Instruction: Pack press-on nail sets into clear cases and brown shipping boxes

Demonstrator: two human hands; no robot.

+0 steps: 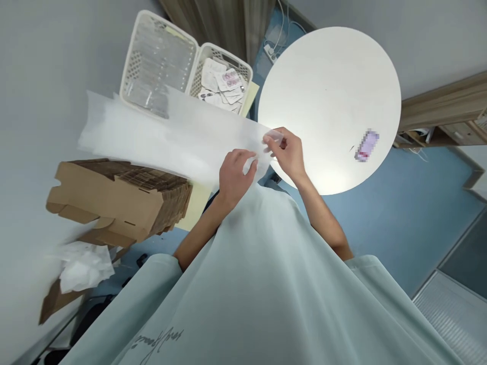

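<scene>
A stack of translucent white packing sheets [182, 137] stretches from the left toward the round table. My right hand [289, 153] pinches the near right corner of a sheet between thumb and fingers, at the table's edge. Just left of it, my left hand [236, 176] lies on the same sheet end, its fingers curled and its thumb and forefinger close together on the sheet. Whether one layer or more is between the fingers cannot be made out.
The white round table [331, 76] bears a blurred purple item [367, 145]. Behind the sheets stand a white basket [129, 66] of clear plastic pieces and a smaller basket [247, 71] of printed cards. Folded cardboard boxes [110, 197] are stacked at left, near crumpled white sheets [85, 266].
</scene>
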